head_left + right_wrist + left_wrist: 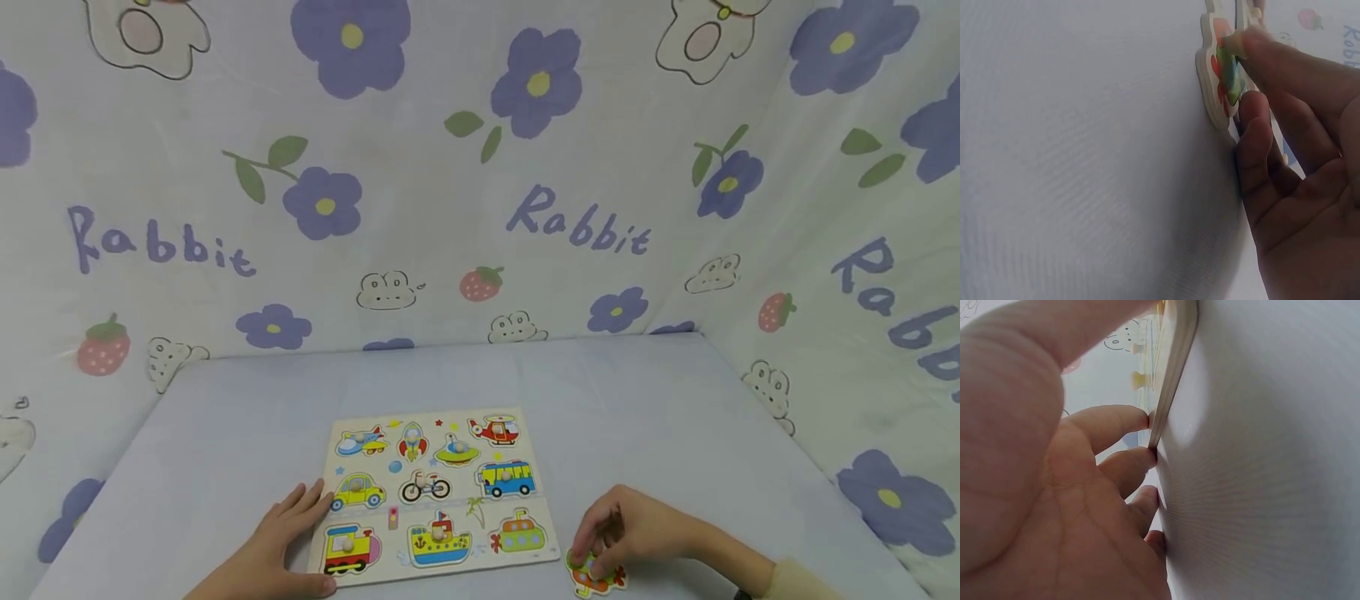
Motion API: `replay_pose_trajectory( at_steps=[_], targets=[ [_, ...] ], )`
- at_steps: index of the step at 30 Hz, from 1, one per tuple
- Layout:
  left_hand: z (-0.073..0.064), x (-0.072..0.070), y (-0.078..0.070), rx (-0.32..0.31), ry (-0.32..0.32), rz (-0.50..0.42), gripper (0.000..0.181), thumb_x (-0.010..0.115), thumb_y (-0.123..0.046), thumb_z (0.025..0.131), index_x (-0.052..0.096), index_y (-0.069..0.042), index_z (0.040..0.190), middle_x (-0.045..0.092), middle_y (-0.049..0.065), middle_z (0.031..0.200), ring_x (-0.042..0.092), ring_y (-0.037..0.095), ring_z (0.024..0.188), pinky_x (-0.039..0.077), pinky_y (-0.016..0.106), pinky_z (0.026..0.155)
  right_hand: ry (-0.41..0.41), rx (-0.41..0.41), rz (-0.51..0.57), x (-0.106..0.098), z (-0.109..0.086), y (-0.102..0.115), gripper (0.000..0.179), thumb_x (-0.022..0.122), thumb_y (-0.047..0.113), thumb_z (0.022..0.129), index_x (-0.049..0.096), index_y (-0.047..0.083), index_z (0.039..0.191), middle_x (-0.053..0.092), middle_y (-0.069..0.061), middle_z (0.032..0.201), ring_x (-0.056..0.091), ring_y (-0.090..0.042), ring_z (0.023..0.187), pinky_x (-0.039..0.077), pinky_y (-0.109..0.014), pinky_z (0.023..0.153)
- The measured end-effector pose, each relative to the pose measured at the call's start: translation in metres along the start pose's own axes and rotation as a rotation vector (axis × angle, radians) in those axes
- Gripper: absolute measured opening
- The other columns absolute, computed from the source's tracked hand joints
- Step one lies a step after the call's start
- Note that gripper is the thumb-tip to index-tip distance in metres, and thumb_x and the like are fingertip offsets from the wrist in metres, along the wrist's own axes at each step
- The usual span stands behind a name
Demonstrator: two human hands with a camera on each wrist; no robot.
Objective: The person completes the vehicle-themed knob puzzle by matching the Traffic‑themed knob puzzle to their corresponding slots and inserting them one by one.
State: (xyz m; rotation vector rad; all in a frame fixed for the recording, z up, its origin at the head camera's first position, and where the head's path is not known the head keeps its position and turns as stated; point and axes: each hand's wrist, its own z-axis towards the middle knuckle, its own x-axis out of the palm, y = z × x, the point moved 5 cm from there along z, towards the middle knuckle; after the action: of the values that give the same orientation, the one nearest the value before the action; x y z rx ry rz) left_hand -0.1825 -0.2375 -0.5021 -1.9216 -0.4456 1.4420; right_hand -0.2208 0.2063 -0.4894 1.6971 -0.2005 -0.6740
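Observation:
My right hand (633, 529) pinches a wooden submarine puzzle piece (588, 587) by its knob, just right of the puzzle board's lower right corner. In the right wrist view the piece (1215, 94) stands nearly edge-on, thumb and fingertip at its knob, other fingers bent beside it. On the board (393, 560), the printed submarine (521, 536) at the lower right has no knob. My left hand (273, 546) lies at the board's left edge, thumb by the lower left corner. Its loosely extended fingertips touch the board's side (1175, 362) in the left wrist view.
Knobbed vehicle pieces sit in the board, among them a train (352, 546), a boat (438, 546), a bus (506, 481) and a helicopter (498, 431). A pale cloth covers the table (637, 400). Printed curtains (420, 183) rise behind and at the sides.

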Motion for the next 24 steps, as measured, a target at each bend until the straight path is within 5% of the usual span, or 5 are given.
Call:
replay_pose_trajectory(
  at_steps=[12,24],
  targets=[
    [0.0024,0.0014,0.0033,-0.023,-0.014,0.015,0.111,0.086,-0.054,0.065,0.036,-0.008,0.153,0.019,0.013,0.161,0.001,0.045,0.145,0.003,0.071,0.106,0.085,-0.081,0.017,0.0005,-0.0005,0.0007,0.021,0.080,0.005,0.081,0.075,0.007,0.101,0.073,-0.010,0.097,0.058,-0.009,0.074,0.047,-0.017,0.057],
    [0.0019,0.0006,0.0010,-0.027,0.002,0.023,0.110,0.086,-0.051,0.066,0.035,-0.008,0.153,0.020,0.015,0.160,0.001,0.046,0.145,0.009,0.073,0.104,0.074,-0.040,0.070,-0.0013,-0.0003,-0.0009,0.022,0.081,0.003,0.078,0.074,0.004,0.099,0.073,-0.013,0.092,0.060,-0.006,0.071,0.051,-0.019,0.059]
  ],
)
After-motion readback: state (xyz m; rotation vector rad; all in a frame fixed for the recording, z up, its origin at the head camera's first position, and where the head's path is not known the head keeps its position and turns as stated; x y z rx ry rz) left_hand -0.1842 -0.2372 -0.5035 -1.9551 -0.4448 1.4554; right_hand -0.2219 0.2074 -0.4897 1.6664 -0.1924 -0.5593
